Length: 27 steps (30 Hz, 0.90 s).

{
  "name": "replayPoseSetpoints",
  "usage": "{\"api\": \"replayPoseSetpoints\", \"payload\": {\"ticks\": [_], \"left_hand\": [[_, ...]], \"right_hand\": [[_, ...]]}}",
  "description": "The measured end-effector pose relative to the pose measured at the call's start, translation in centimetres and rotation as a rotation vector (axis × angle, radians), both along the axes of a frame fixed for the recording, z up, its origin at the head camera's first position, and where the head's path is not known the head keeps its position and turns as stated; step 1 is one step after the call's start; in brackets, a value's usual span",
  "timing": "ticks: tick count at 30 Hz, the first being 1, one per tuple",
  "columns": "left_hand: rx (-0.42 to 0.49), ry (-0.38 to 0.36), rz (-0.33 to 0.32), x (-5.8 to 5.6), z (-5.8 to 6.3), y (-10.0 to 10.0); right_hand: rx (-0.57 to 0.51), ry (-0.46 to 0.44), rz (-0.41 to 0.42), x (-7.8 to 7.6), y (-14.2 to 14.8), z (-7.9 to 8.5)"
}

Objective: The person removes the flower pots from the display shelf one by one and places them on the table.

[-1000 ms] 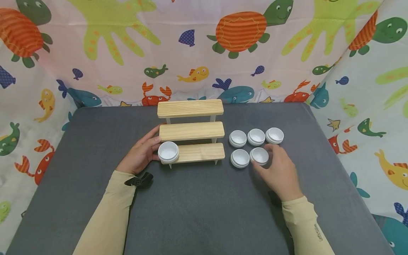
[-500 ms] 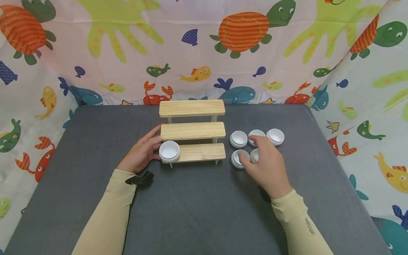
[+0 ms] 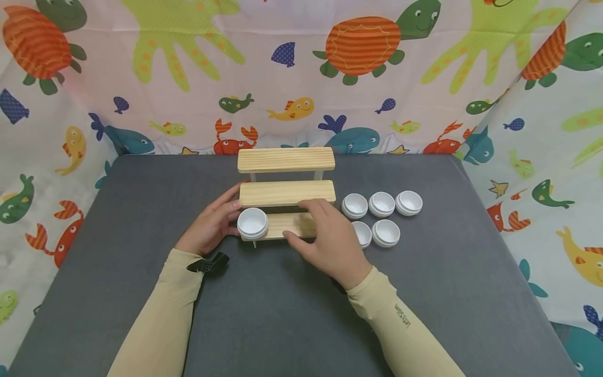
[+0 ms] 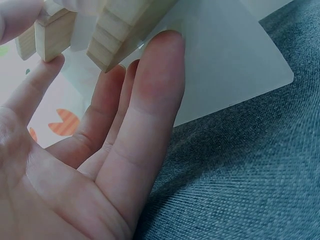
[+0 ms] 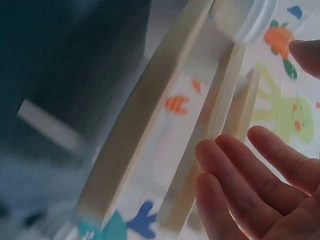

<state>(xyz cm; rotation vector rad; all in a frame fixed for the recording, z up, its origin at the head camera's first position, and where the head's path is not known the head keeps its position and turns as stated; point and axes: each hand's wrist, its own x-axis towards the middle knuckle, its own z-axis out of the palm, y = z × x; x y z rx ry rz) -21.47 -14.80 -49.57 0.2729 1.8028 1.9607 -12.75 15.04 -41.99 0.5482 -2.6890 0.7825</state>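
Note:
A three-tier wooden display stand (image 3: pixel 287 193) with translucent side panels stands on the table. On the left end of its lowest shelf sits a small white round cup (image 3: pixel 253 222) with a double rim. My left hand (image 3: pixel 210 222) holds the stand's left end, its thumb at the middle shelf's corner; in the left wrist view a shelf end (image 4: pixel 52 37) touches a finger. Above the lowest shelf's right half hovers my right hand (image 3: pixel 330 241), fingers and thumb apart, with nothing between them. The right wrist view shows its fingers (image 5: pixel 240 175) close to the shelves.
Right of the stand, several similar white cups (image 3: pixel 409 202) stand in two rows, one partly behind my right hand. Grey cloth (image 3: pixel 282 314) covers the table. A curtain (image 3: pixel 301 68) printed with sea animals hangs behind and along both sides.
My right hand has moved left from the white cups, passing over them, to the stand's lowest shelf. The cups are where they were. My left hand keeps its place at the stand.

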Motion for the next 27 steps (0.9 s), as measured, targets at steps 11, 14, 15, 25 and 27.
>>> {"api": "replayPoseSetpoints", "payload": {"ticks": [11,14,15,25,27], "left_hand": [[-0.009,0.021,0.003,0.1,0.0,-0.2],[-0.012,0.019,0.002,0.1,0.0,-0.1],[-0.014,0.019,0.0,0.1,0.0,-0.1],[-0.018,0.015,0.007,0.1,0.1,-0.2],[-0.016,0.016,0.003,0.2,0.2,-0.2]], "right_hand": [[-0.036,-0.023,0.121,-0.5,-5.0,-0.3],[-0.047,-0.017,0.136,-0.6,-5.8,-0.5],[-0.05,-0.014,0.138,-0.6,-6.0,-0.5],[-0.016,-0.007,0.116,-0.6,-6.7,-1.5],[-0.027,0.0,0.105,-0.6,-6.7,-1.6]]}}
